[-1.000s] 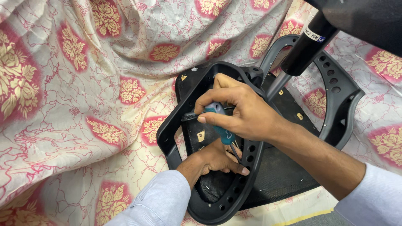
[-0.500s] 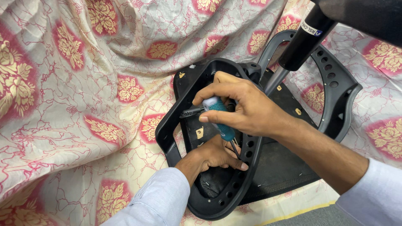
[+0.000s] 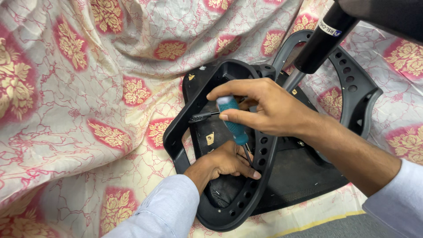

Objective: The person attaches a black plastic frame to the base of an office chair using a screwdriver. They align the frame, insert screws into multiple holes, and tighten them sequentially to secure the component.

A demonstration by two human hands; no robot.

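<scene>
An upturned black office chair seat (image 3: 291, 172) lies on a flowered cloth, with a black plastic armrest loop (image 3: 176, 132) over its near side. My right hand (image 3: 269, 108) grips a screwdriver with a teal handle (image 3: 232, 121), its shaft pointing down toward the seat. A dark bolt (image 3: 200, 117) sticks out sideways near my right fingertips. My left hand (image 3: 224, 163) reaches through the armrest loop and rests on the seat underside, fingers by the screwdriver tip. What lies beneath those fingers is hidden.
A cream cloth with pink and gold flowers (image 3: 88, 97) covers the surface under the chair. The second armrest loop (image 3: 357, 92) sits at the right. The chair's black gas cylinder (image 3: 321, 42) rises toward the top right. Grey floor (image 3: 343, 227) shows at the bottom edge.
My right hand has turned slightly with the screwdriver and sits a little higher. My left hand stays on the seat underside.
</scene>
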